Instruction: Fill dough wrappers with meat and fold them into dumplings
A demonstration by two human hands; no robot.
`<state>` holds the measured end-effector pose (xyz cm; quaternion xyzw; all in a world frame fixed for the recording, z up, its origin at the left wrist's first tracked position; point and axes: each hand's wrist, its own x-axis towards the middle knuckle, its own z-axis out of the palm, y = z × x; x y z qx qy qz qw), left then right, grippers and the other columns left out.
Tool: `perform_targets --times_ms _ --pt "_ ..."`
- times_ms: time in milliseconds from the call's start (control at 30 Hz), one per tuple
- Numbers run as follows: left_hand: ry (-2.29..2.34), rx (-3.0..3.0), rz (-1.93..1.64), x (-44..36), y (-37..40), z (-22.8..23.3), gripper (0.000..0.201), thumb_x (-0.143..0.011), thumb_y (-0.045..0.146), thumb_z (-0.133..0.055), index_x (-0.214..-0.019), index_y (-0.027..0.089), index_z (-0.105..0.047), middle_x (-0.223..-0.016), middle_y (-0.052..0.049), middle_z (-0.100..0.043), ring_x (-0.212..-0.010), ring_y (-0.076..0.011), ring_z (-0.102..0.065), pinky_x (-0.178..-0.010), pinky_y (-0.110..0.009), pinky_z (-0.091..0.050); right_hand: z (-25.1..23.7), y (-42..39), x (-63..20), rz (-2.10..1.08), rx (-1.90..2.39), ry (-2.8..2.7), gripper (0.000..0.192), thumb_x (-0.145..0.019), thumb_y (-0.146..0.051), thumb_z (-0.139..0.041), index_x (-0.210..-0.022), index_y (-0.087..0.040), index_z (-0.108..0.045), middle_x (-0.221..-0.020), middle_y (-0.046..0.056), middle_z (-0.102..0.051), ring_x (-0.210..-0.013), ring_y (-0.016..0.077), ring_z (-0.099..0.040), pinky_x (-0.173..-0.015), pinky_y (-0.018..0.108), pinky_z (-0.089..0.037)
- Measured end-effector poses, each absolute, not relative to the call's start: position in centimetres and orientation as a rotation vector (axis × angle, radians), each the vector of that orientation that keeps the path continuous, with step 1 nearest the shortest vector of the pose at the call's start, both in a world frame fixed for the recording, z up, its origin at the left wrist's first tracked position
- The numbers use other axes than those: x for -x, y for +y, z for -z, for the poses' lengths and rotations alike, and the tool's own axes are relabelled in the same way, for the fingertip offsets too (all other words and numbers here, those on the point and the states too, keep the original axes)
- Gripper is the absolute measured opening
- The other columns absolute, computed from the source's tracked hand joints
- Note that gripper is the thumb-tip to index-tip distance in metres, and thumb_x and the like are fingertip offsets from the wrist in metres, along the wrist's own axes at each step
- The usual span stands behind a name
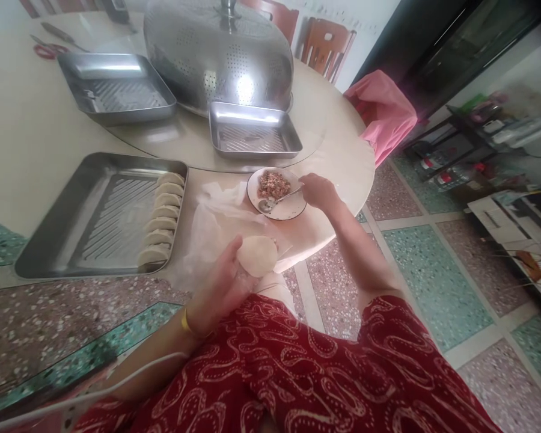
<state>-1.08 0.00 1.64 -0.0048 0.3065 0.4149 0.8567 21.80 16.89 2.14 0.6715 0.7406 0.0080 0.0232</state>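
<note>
Dumpling wrapper, round, pale and unfilled, lies flat on the fingers of the left hand, which cups it from beneath, just off the near edge of the table. A yellow band sits on that wrist. The right hand is closed on the handle of a metal spoon; the spoon's bowl rests on the white plate, at the near side of a mound of minced filling. The plate stands on the table near its edge, just beyond the wrapper.

A sheet of thin clear plastic lies crumpled on the table between the plate and the large steel tray. This tray holds a single row of folded dumplings along its right side; the rest of its ribbed floor is bare. Two smaller steel trays stand farther back, one to the left and one directly behind the plate. A perforated steel dome cover sits behind them on a glass turntable. Red-handled scissors lie at the far left of the table. A pink cloth hangs over a chair beyond the table's right edge. The person wears red patterned clothing, seen in the foreground above a speckled tiled floor.
</note>
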Motion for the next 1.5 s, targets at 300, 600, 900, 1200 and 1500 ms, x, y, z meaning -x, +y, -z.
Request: perform_targets --times_ms 300,600,900,1200,1500 --pt "0.618 0.001 -0.871 1.2 -0.1 -1.5 0.053 -0.099 0.042 -0.042 -0.132 0.002 -0.056 -0.107 -0.019 -0.073 -0.105 -0.028 -0.069 -0.089 -0.037 -0.056 -2.9 16.9 -22.8 0.069 -1.91 2.359 0.022 -0.086 -0.014 -0.05 -0.095 -0.017 -0.07 -0.099 0.013 -0.071 -0.092 0.0267 -0.066 -0.075 0.035 -0.046" --pt "0.651 0.067 -0.885 0.3 0.1 -1.5 0.053 -0.101 0.041 -0.037 -0.129 0.0 -0.057 -0.109 -0.018 -0.073 -0.105 -0.026 -0.069 -0.087 -0.033 -0.057 -2.5 15.4 -19.6 1.186 -1.976 3.089 0.039 -0.089 -0.056 -0.052 -0.089 -0.019 -0.064 -0.072 0.001 -0.066 -0.061 0.0134 -0.057 -0.063 0.03 -0.048" --pt "0.615 0.019 -0.916 0.4 0.5 -1.6 0.048 -0.1 0.037 -0.039 -0.132 0.005 -0.056 -0.104 -0.014 -0.074 -0.104 -0.0245 -0.069 -0.091 -0.033 -0.056 -1.5 13.6 -20.6 0.107 -1.858 3.427 0.049 -0.099 -0.058 -0.034 -0.099 -0.023 -0.068 -0.087 0.007 -0.072 -0.084 0.0221 -0.062 -0.082 0.041 -0.053" --pt "0.656 0.036 -0.927 -0.3 -0.3 -2.6 0.053 -0.102 0.04 -0.033 -0.137 0.004 -0.051 -0.099 -0.015 -0.075 -0.101 -0.026 -0.071 -0.09 -0.035 -0.056 0.6 11.6 -20.7 -0.036 -1.725 3.418 0.049 -0.1 -0.056 -0.031 -0.097 -0.025 -0.069 -0.087 0.006 -0.07 -0.095 0.0238 -0.059 -0.089 0.044 -0.044" --pt "0.64 0.007 -0.909 -0.6 -0.1 -1.5 0.055 -0.1 0.04 -0.037 -0.139 0.002 -0.049 -0.108 -0.017 -0.073 -0.107 -0.0268 -0.069 -0.099 -0.037 -0.053 -1.3 10.8 -22.5 0.005 -1.813 3.287 0.05 -0.098 -0.062 -0.032 -0.097 -0.03 -0.071 -0.089 0.003 -0.071 -0.102 0.0241 -0.059 -0.095 0.045 -0.036"
